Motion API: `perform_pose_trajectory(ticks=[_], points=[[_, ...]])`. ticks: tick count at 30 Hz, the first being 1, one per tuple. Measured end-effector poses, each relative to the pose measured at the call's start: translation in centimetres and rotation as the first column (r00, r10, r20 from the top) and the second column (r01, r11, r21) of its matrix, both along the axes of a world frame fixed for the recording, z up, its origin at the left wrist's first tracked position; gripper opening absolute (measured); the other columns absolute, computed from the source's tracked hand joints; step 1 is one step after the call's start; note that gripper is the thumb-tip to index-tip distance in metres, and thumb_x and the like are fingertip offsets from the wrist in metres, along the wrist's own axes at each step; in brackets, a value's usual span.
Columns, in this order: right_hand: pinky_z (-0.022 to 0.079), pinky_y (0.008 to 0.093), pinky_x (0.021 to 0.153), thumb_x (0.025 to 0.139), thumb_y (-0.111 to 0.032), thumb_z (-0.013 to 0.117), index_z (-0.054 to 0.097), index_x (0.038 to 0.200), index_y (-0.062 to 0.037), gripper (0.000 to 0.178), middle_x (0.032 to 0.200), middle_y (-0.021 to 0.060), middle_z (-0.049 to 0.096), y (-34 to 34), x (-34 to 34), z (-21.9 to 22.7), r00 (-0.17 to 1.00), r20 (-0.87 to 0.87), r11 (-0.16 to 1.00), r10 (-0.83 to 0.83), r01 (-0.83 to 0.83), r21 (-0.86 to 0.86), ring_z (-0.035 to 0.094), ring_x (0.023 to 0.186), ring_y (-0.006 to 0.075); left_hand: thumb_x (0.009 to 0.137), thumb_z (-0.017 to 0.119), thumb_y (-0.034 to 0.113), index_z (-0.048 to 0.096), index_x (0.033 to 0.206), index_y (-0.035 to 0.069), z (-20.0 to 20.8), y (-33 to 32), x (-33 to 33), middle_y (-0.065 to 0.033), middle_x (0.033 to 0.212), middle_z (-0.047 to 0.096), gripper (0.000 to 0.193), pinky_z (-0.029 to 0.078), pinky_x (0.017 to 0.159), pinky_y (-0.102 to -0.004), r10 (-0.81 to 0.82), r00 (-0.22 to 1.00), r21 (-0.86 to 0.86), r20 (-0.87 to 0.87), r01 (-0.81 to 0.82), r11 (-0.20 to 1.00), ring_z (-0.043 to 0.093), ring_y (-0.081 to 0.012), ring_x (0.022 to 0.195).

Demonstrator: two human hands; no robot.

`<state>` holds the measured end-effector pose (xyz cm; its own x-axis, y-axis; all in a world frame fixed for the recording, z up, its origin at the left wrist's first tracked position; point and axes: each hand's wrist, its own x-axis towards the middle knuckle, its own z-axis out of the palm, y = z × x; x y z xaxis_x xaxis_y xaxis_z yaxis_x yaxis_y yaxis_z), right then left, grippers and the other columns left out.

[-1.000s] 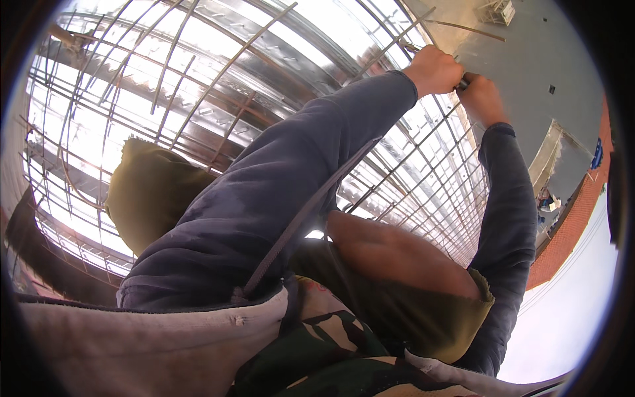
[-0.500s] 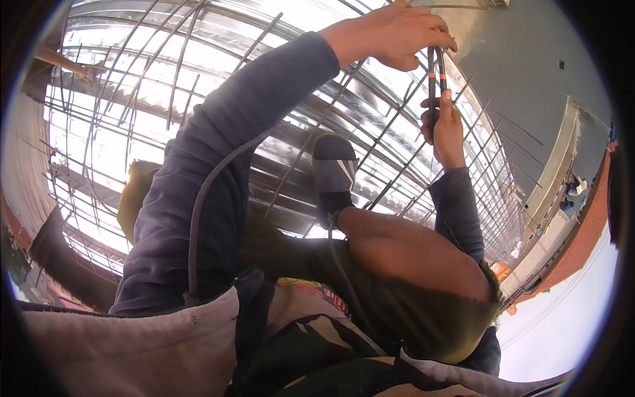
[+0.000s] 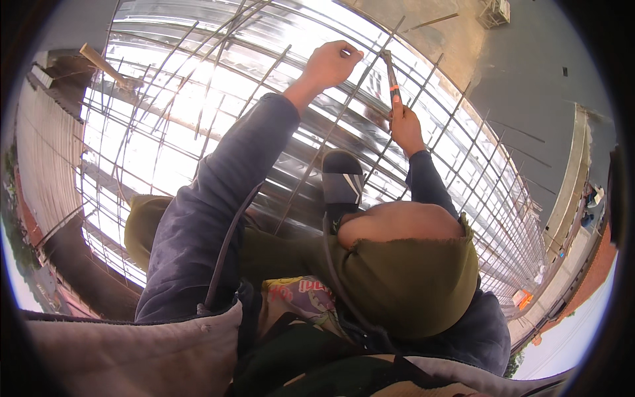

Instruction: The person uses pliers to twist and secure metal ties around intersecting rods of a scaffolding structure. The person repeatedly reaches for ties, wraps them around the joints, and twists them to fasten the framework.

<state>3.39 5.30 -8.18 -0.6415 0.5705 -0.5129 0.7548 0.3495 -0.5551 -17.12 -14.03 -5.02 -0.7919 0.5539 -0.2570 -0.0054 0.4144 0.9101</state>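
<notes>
My right hand [image 3: 405, 127] is closed around the dark, orange-banded handles of a pair of pincers [image 3: 393, 81]. The metal head of the pincers is at a bar of the rebar mesh [image 3: 344, 114], close to a crossing; whether the jaws grip anything is too small to tell. To the left, my left hand [image 3: 329, 65] is held over the mesh, apart from the tool. Its fingers are curled with thumb and forefinger brought together, and anything thin between them cannot be made out.
Shiny corrugated metal sheeting [image 3: 178, 86] lies under the bars. My sandalled foot [image 3: 342, 177] rests on the mesh between my arms. Several bar ends stick out along the right edge. Beyond are a grey surface [image 3: 529, 73], a concrete ledge [image 3: 567, 175] and a wooden pole [image 3: 102, 65].
My left hand has come away from the pincers and moved left. My right hand has shifted left, bringing the pincers' head to the rebar. The whole view has also shifted.
</notes>
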Motion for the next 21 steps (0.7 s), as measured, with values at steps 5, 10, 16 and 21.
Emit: perform_pose_trajectory(ticks=[5,10,16,21], points=[[0.05,0.0431,0.069,0.113,-0.062,0.038,0.07,0.104,-0.0026,0.068,0.075,0.0109,0.065,-5.7,1.8,5.0,0.99,-0.141,0.966,0.007,-0.043,-0.256,0.067,0.073,0.0253,0.1,0.067,0.063,0.045,0.156,-0.006,0.3,3.3,7.6,-0.026,0.123,0.072,0.092,0.061,0.092,-0.0481,0.034,0.866,0.034,0.498,-0.059,0.998,0.071,-0.0348,0.119],[0.052,0.0505,0.07,0.114,-0.046,0.048,0.07,0.104,-0.007,0.046,0.083,0.0165,0.073,-5.7,1.5,6.1,0.933,-0.177,0.934,0.314,-0.27,0.232,0.072,0.076,0.0379,0.105,0.069,0.052,0.056,0.138,-0.005,-1.6,1.6,7.9,-0.0129,0.104,0.07,0.067,0.058,0.074,-0.0362,0.009,0.912,0.167,0.41,-0.084,0.982,0.069,-0.0177,0.084],[0.037,0.0295,0.06,0.116,-0.037,0.054,0.074,0.112,-0.0075,0.036,0.068,-0.005,0.048,0.7,1.9,4.7,0.857,-0.499,0.978,-0.125,0.022,-0.208,0.04,0.063,0.0065,0.106,0.069,0.049,0.06,0.129,-0.002,-0.7,-2.4,1.6,-0.0101,0.099,0.07,0.057,0.058,0.072,-0.0346,0.122,0.936,-0.123,0.33,-0.085,0.989,0.071,-0.016,0.086],[0.028,0.0259,0.056,0.116,-0.037,0.054,0.074,0.11,-0.0066,0.037,0.068,-0.0082,0.04,2.9,1.0,2.8,0.869,-0.438,0.925,-0.23,0.056,-0.375,0.033,0.06,0.0022,0.102,0.074,0.037,0.064,0.133,0.0,-2.7,-4.0,1.2,-0.0194,0.102,0.073,0.049,0.059,0.082,-0.0434,-0.099,0.863,-0.452,-0.496,-0.159,0.878,0.074,-0.0295,0.092]])
